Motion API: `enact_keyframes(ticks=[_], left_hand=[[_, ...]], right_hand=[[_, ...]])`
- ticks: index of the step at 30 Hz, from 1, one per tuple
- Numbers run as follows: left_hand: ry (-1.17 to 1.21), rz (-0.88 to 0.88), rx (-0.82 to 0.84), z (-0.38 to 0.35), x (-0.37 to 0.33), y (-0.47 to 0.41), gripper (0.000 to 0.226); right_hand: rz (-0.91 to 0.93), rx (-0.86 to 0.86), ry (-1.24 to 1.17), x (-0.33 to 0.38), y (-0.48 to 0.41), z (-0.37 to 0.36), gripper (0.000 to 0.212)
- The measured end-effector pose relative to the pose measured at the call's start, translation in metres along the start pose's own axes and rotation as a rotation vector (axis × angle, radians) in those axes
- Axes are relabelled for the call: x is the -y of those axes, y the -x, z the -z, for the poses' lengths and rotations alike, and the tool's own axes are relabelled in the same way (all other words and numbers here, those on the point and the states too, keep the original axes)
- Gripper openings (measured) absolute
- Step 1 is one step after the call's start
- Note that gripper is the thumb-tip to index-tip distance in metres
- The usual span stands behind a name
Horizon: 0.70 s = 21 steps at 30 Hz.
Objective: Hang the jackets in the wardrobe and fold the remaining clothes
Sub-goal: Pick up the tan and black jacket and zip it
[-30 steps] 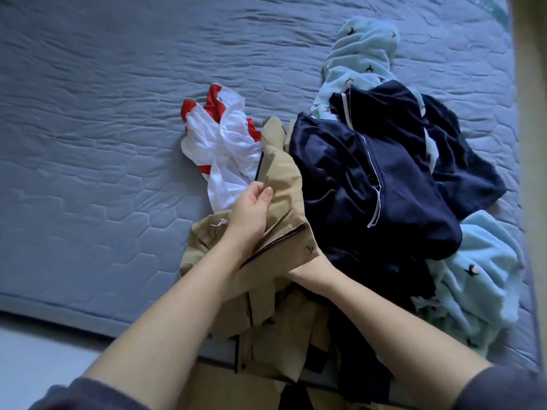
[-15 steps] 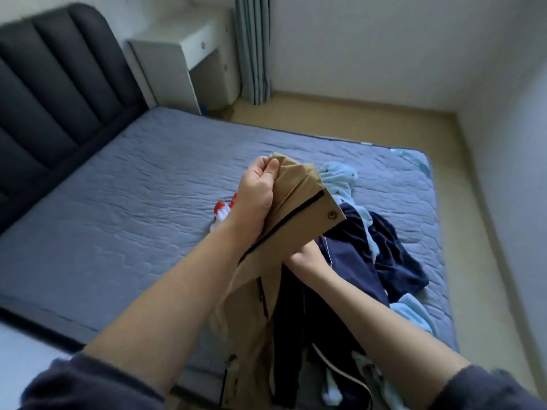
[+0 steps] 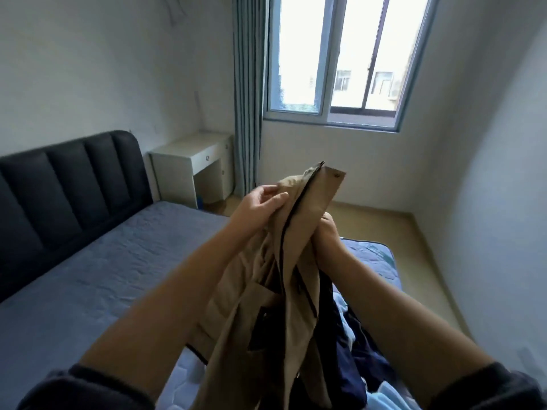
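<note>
Left hand (image 3: 262,202), right hand (image 3: 327,235) grip tan jacket (image 3: 266,294); navy clothes (image 3: 350,368) on bed (image 3: 112,276).

Both raised — left hand (image 3: 260,202) pinching (right hand (image 3: 327,232) half-hidden).

One camera sits on the person's head. It looks forward across the room and a little down. The window (image 3: 334,60) is far off at 12 o'clock. The bed (image 3: 88,261) lies from 9 o'clock to 6 o'clock. The left hand (image 3: 260,202), the right hand (image 3: 327,230) and the tan jacket (image 3: 321,193) rise from 6 o'clock, very near the lens. The wide lens bends the walls (image 3: 488,173) at the edges
</note>
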State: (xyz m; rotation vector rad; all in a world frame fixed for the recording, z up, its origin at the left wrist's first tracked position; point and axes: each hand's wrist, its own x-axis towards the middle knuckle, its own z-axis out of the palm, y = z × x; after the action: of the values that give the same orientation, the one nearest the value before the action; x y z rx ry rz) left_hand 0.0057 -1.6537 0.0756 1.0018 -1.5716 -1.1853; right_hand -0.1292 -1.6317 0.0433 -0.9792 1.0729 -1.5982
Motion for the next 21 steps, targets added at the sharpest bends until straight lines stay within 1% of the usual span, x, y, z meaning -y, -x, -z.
enact_keyframes(ticks=[2,3,5,7,9,10,12,13,15,17,18,20,21], left_hand=[[0.071,0.140,0.064,0.000,0.008,0.010,0.016],[0.131,0.183,0.066,0.000,0.008,0.012,0.010],[0.257,0.198,-0.001,-0.001,0.006,0.011,0.011],[0.416,0.171,-0.087,0.000,-0.002,0.009,0.012],[0.543,0.146,-0.134,0.001,-0.010,0.006,0.011],[0.583,0.138,-0.140,-0.001,-0.015,0.005,0.011],[0.620,0.135,-0.147,-0.005,-0.023,0.003,0.010],[0.634,0.135,-0.152,-0.009,-0.026,0.001,0.009],[0.652,0.127,-0.154,-0.015,-0.031,0.000,0.009],[0.657,0.115,-0.167,-0.020,-0.035,-0.002,0.010],[0.665,0.110,-0.177,-0.022,-0.037,-0.002,0.011],[0.686,0.091,-0.185,-0.024,-0.041,-0.003,0.012],[0.690,0.080,-0.182,-0.024,-0.043,-0.003,0.012]], right_hand=[[-0.142,-0.011,-0.082,0.008,-0.001,-0.003,0.024],[-0.203,0.012,-0.069,0.009,0.000,-0.003,0.022],[-0.219,0.083,0.105,0.004,0.003,0.001,0.018],[-0.163,0.113,0.304,0.000,0.010,0.010,0.017],[-0.097,0.059,0.453,0.004,0.014,0.020,0.018],[-0.072,0.027,0.472,0.007,0.016,0.026,0.019],[-0.001,-0.034,0.415,0.015,0.020,0.032,0.015],[0.065,-0.072,0.392,0.020,0.023,0.036,0.012],[0.191,-0.130,0.379,0.025,0.030,0.042,0.017],[0.244,-0.075,0.361,0.026,0.040,0.050,0.023],[0.239,-0.023,0.376,0.023,0.045,0.053,0.021],[0.181,0.077,0.509,0.011,0.054,0.060,0.010],[0.155,0.101,0.622,0.004,0.057,0.062,0.012]])
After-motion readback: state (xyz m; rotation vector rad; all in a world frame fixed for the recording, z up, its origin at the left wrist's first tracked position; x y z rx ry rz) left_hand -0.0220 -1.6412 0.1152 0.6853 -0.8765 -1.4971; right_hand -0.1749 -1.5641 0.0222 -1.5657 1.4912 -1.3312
